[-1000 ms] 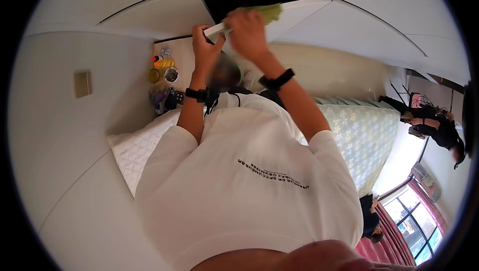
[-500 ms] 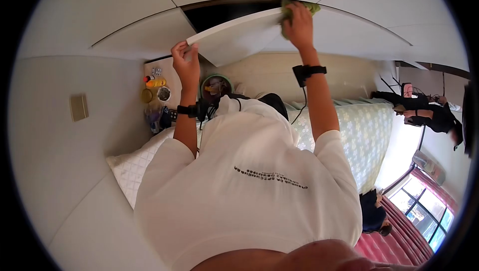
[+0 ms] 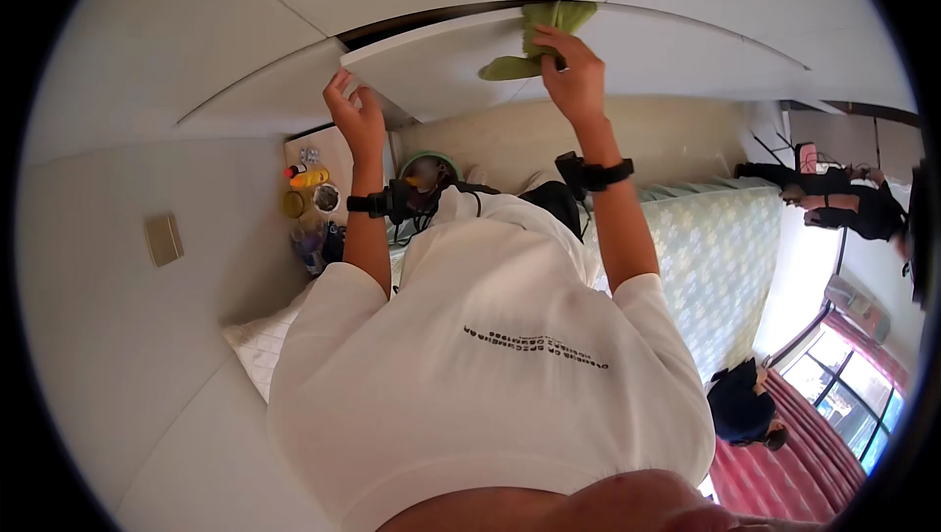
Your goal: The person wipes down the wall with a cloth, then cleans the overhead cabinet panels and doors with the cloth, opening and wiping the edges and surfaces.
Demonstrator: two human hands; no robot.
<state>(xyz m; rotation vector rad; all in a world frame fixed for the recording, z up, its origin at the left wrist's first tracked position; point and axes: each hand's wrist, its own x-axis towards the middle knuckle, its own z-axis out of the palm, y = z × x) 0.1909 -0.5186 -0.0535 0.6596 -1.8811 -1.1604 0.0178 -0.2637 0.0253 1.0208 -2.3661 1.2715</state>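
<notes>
A white cabinet door (image 3: 441,67) stands slightly ajar at the top, with a narrow dark gap behind its upper edge. My left hand (image 3: 355,120) is at the door's left corner, fingertips on the edge and thumb by the face. Pinched in my right hand (image 3: 576,76) is a green cloth (image 3: 557,18), which lies against the door's upper edge near its right end. Part of the cloth hangs down to the left over the door's face. Both wrists wear black bands.
Bottles (image 3: 312,177) and a jar stand on a small table (image 3: 338,152) at the left. Near it is a green-rimmed basin (image 3: 431,158). A patterned bed (image 3: 706,258) extends to the right. One person (image 3: 853,201) is at the far right, another (image 3: 740,405) by the pink curtain (image 3: 784,444).
The door has swung closer to closed, narrowing the dark gap. My right hand moved right with the cloth, then slightly back left and down. My left hand shifted left and stays at the door's edge.
</notes>
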